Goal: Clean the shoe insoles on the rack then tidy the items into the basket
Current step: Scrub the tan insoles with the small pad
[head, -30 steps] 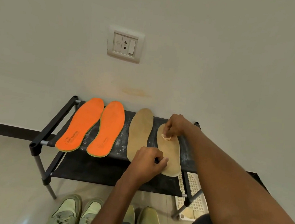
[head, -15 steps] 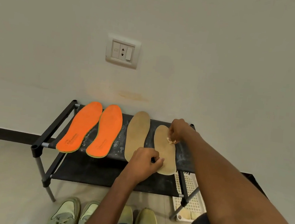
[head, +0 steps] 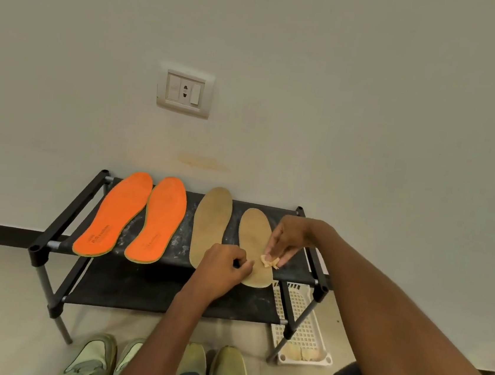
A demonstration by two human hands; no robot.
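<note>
Four insoles flat on top shelf of black rack [head: 63, 222], toes toward far wall. Two orange insoles at left, side by side: left orange insole [head: 115, 214] angled, heel overhanging near rail; right orange insole [head: 159, 219] just beside it, printed text near heel. Two tan insoles at right: left tan insole [head: 210, 223] set farther back, heel hidden; right tan insole [head: 253, 243] nearer, heel past near rail. Small crumpled pale wipe [head: 268, 262] on right tan insole near heel. White perforated basket [head: 301, 326] on floor under rack's right end, pale crumpled bits at near end.
</note>
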